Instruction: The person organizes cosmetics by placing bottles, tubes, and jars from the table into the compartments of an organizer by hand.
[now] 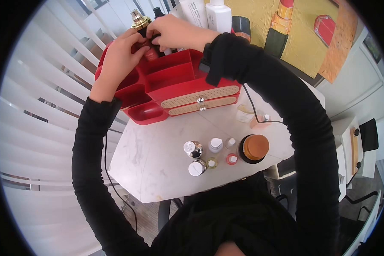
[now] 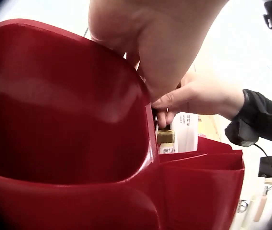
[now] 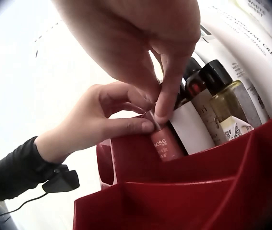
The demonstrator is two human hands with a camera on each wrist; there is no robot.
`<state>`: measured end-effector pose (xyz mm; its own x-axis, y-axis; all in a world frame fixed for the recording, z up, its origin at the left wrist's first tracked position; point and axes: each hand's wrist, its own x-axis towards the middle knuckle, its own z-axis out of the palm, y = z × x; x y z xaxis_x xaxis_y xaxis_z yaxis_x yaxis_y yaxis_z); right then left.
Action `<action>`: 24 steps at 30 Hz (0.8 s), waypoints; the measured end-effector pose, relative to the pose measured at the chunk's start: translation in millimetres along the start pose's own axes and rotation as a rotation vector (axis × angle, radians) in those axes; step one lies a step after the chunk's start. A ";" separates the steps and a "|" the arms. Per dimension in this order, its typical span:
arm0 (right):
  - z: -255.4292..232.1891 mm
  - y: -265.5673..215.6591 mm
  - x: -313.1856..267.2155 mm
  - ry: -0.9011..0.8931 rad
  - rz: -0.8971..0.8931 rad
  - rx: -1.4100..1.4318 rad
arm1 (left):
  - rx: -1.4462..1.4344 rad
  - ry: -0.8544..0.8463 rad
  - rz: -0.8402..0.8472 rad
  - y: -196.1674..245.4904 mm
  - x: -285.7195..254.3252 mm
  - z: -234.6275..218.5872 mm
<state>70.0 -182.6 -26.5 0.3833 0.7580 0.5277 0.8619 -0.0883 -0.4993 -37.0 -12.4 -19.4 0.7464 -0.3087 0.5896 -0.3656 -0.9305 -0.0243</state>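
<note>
A small pink cosmetic bottle (image 1: 150, 53) with pale lettering stands in the back row of the red organizer (image 1: 175, 70). In the right wrist view, fingers of both hands meet at the top of this pink bottle (image 3: 167, 143). My left hand (image 1: 119, 57) comes from the left, its thumb and fingers pinching near the bottle's neck. From above, my right hand (image 1: 179, 35) pinches the same top end, which the fingers largely hide. Beside it in the organizer stand a white box-like item (image 3: 193, 128) and a dark-capped yellowish bottle (image 3: 234, 103).
Behind the hands rise a gold-topped bottle (image 1: 140, 20), a white tube (image 1: 193, 13) and a white bottle (image 1: 219, 18). Several small bottles and an orange-lidded jar (image 1: 256, 147) stand on the marble-look table (image 1: 143, 162). White blinds (image 1: 42, 123) hang at left.
</note>
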 end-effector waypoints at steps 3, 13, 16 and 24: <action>-1.9 3.9 1.4 -0.080 0.043 -0.022 | -0.006 -0.041 -0.031 2.2 3.6 -5.6; -35.1 7.2 -26.9 -0.004 -0.019 -0.615 | -0.009 0.062 0.194 21.4 20.7 11.2; -25.1 9.8 -30.7 0.000 -0.049 -0.591 | 0.020 -0.034 0.194 10.2 18.7 20.0; -20.1 11.1 -24.7 0.000 -0.005 -0.368 | -0.124 0.004 0.040 8.1 18.3 21.2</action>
<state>76.9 -215.2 -31.2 0.3783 0.7592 0.5296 0.9257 -0.3107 -0.2159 -14.5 -29.8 -25.9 0.7278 -0.3441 0.5932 -0.4611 -0.8858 0.0518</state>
